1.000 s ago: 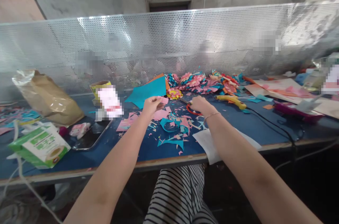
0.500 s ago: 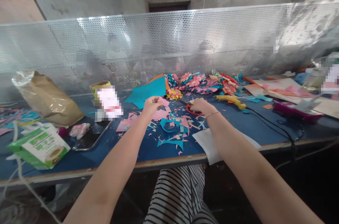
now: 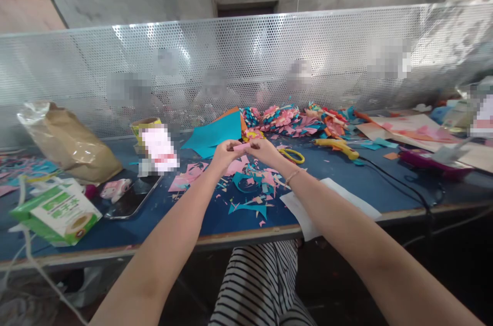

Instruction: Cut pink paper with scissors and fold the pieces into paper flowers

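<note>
Between my two hands is a small piece of pink paper (image 3: 242, 147), held above the scrap-strewn table. My left hand (image 3: 224, 155) pinches its left end, and my right hand (image 3: 265, 151) grips the right end. Just right of my right hand lie scissors (image 3: 293, 155); their yellow handle shows, and the rest is hidden behind the hand. Below my hands are blue cut-out scraps (image 3: 246, 182) and pink paper scraps (image 3: 187, 178). A yellow and pink paper flower (image 3: 253, 134) sits right behind my fingers, partly covered.
Blue paper sheets (image 3: 215, 133) and a heap of paper flowers (image 3: 285, 119) lie at the back. On the right are a yellow glue gun (image 3: 337, 146) with a black cord and a white sheet (image 3: 348, 197). A phone (image 3: 134, 197), a green carton (image 3: 57, 213) and a brown bag (image 3: 69, 144) occupy the left.
My right hand has let go of the scissors and moved left to the pink paper. Both hands now hold it; my left hand has hardly moved.
</note>
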{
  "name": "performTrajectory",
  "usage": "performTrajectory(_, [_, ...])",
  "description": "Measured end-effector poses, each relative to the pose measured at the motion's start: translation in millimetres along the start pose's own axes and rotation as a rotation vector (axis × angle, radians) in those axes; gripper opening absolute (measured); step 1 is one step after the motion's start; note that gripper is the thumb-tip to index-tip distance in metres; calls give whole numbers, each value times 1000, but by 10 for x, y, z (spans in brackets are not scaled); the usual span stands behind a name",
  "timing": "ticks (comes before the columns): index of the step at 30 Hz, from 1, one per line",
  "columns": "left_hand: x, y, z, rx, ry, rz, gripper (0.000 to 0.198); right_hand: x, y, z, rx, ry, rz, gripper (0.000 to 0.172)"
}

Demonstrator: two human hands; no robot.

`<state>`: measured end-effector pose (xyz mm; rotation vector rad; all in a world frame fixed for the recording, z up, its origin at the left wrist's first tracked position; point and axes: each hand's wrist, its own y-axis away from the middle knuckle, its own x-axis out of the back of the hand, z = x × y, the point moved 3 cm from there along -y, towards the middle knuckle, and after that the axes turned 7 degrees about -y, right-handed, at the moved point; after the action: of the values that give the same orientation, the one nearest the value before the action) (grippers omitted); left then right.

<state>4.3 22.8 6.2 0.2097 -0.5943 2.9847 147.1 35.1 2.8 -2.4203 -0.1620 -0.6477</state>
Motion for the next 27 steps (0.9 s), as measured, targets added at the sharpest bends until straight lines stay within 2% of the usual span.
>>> performTrajectory(8, [-6,25,-7,135,112,1,35,59,19,-17,-78,-215,-11,23])
performTrajectory(18, [12,23,21,169,187,39,35,36,20,0,-137,-509,6,27])
performTrajectory(27, [13,26,42,214,296,61,28,43,19,18,-151,-515,6,25])
